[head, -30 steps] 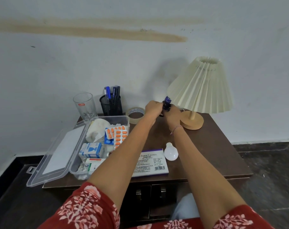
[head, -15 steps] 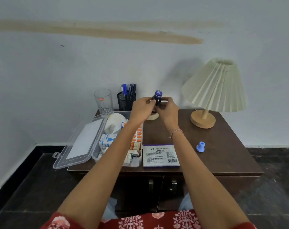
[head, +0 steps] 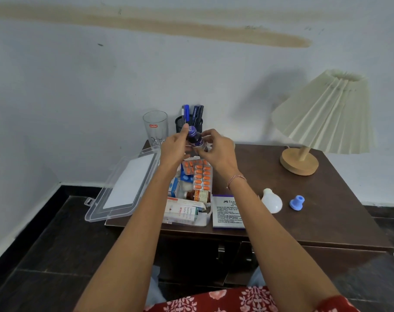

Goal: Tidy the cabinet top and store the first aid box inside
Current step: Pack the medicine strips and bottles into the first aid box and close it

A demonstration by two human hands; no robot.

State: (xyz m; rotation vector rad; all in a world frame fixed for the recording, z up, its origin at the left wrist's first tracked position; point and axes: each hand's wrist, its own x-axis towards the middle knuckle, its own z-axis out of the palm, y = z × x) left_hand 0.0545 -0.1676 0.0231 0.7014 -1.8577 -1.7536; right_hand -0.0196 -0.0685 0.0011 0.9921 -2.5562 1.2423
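Spanning the lower view, a dark brown wooden tabletop [head: 326,199] carries a lamp [head: 326,113] at the right, with a pleated cream cone shade and a round wooden base. A clear plastic first aid box [head: 128,183] sits at the left edge, lid open flat, packed with orange pill strips [head: 199,174] and cartons. Above its far end, the left hand [head: 173,149] and right hand [head: 218,152] together pinch a small dark bottle [head: 194,139] with a purple label. Near the front lie a frosted white bulb [head: 272,201] and a small flared blue cap [head: 296,202].
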